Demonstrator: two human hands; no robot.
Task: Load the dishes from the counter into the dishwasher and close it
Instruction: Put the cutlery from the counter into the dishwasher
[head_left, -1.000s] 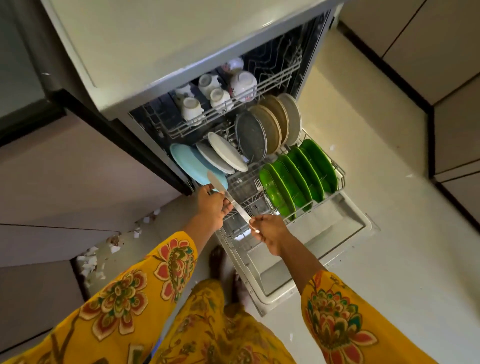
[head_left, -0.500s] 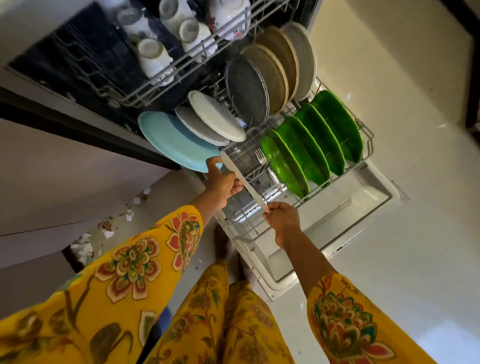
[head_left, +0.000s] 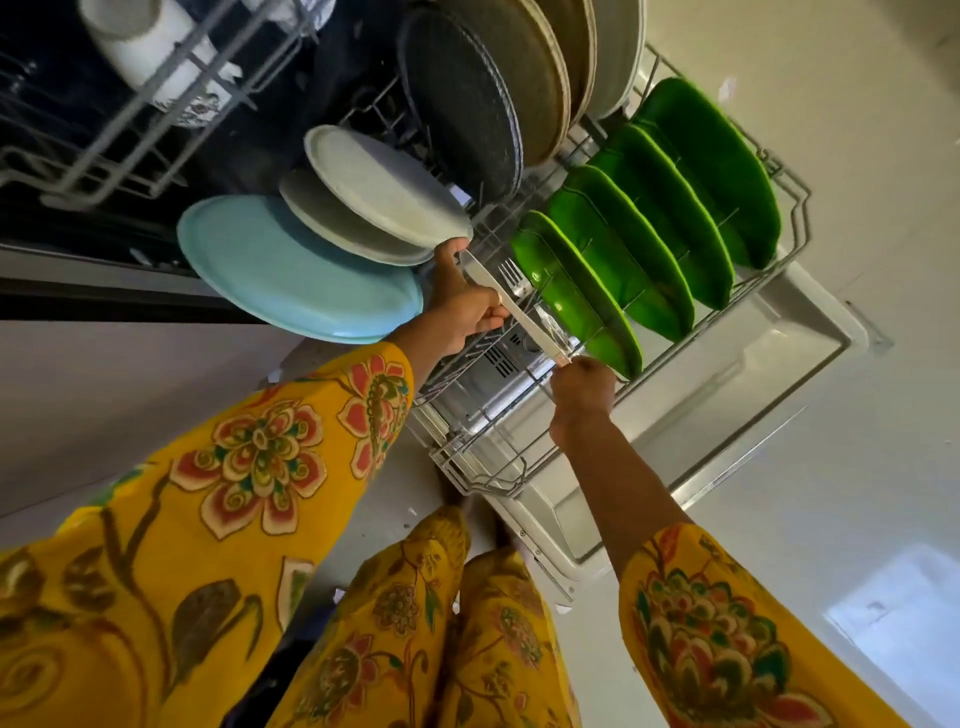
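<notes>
A white plastic knife (head_left: 511, 306) hangs over the front part of the pulled-out lower rack (head_left: 483, 457). My left hand (head_left: 462, 306) grips it near the blade end, and my right hand (head_left: 582, 392) pinches its handle tip. A fork (head_left: 514, 275) stands in the rack right behind the knife. Several green plates (head_left: 649, 234) stand upright in the rack on the right. A light blue plate (head_left: 291, 270) and two white plates (head_left: 384, 192) lean at the left. Large dark and tan plates (head_left: 467, 104) stand behind them.
The open dishwasher door (head_left: 701, 415) lies flat under the rack, above the pale floor (head_left: 857, 493). The upper rack (head_left: 130, 130) at top left holds white cups (head_left: 150, 52). A grey cabinet front (head_left: 130, 405) runs along the left. My yellow floral clothing fills the bottom of the view.
My head has come lower and closer to the rack. Both hands have carried the knife further in over the lower rack, close to the fork and the first green plate.
</notes>
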